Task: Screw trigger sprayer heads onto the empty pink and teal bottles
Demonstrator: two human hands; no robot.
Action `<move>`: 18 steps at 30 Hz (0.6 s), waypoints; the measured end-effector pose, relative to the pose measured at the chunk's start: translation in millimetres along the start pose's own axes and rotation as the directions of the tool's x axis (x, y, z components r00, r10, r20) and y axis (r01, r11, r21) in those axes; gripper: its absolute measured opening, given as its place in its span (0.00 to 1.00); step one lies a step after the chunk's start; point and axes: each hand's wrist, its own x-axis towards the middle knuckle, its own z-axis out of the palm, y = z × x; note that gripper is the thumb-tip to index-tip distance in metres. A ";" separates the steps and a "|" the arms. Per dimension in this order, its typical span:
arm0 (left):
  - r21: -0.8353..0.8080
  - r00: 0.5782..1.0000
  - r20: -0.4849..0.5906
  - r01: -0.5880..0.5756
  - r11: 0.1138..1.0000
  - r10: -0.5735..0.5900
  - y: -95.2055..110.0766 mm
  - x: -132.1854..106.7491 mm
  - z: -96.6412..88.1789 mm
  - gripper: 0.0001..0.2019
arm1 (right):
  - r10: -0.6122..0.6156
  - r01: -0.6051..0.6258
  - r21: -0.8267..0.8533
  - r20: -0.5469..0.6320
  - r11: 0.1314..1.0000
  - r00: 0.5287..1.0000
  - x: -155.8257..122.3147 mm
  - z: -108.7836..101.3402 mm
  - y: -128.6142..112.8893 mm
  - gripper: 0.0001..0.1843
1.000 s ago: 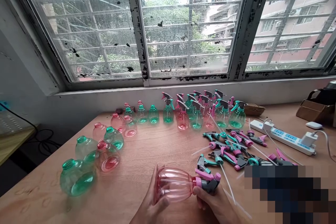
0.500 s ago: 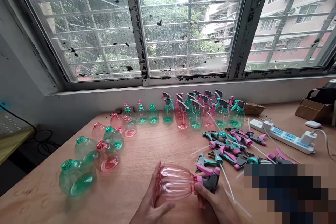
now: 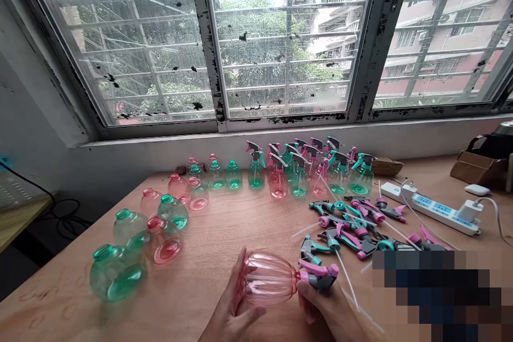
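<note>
Pink ribbed translucent bottle (image 3: 270,278) in loosely cupped left fingers (image 3: 235,278), its collar (image 3: 303,276) in curled right fingers (image 3: 310,294).

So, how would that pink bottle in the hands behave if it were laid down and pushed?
The pink bottle is probably light for its size: no liquid shows through its clear wall. Its rounded body may start to roll, but the spray head jutting at its neck would likely stop it. The shiny surface might be a little slippery.
</note>
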 end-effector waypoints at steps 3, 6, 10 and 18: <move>-0.012 1.000 0.011 -0.014 1.000 0.014 -3.8 0.2 -2.4 0.48 | 0.010 -0.010 -0.026 0.002 1.000 1.000 -1.1 -0.3 0.0 0.29; 0.021 1.000 0.013 -0.022 1.000 0.022 -5.7 0.4 -3.4 0.50 | 0.028 -0.027 -0.066 0.016 0.997 0.999 -1.2 -1.0 0.9 0.31; 0.055 1.000 0.022 -0.014 0.998 0.012 -6.1 -0.3 -2.4 0.54 | 0.049 -0.048 -0.034 0.017 0.998 0.999 -0.3 -1.0 2.0 0.30; 0.049 0.999 -0.030 0.017 0.999 -0.015 9.0 -4.5 5.7 0.55 | -0.006 0.007 -0.030 0.030 1.000 1.000 -0.7 -1.8 3.5 0.29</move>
